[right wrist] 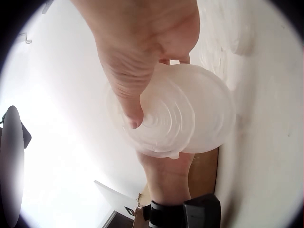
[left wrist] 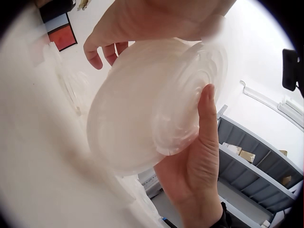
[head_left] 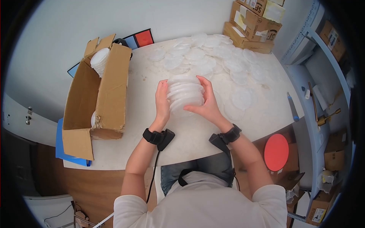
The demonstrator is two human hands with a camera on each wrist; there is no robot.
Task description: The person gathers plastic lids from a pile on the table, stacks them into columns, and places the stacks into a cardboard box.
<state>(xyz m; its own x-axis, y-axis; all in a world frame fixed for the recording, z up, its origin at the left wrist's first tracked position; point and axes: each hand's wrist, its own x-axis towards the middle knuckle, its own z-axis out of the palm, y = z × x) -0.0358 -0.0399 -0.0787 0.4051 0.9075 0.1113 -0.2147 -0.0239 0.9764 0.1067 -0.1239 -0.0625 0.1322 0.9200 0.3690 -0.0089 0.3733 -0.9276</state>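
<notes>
Between both hands, over the table, is a short stack of round, translucent plastic lids (head_left: 185, 91). My left hand (head_left: 162, 102) holds the stack's left side, fingers reaching toward the far rim. From the right, my right hand (head_left: 209, 103) grips it, the thumb lying across the near lid and the fingers behind the far edge. In the right wrist view that thumb presses on the ringed face of the outer lid (right wrist: 166, 126). The left wrist view shows the lids tilted, one lid (left wrist: 183, 109) sitting askew from the larger disc behind it.
Many loose lids (head_left: 197, 57) spread over the back of the white table (head_left: 142, 150). An opened cardboard box (head_left: 114, 91) at left holds stacked lids (head_left: 99, 60). A blue-handled tool (head_left: 292, 106) lies at the right edge, near shelving (head_left: 319, 136). Cartons (head_left: 253, 28) stand at the back right.
</notes>
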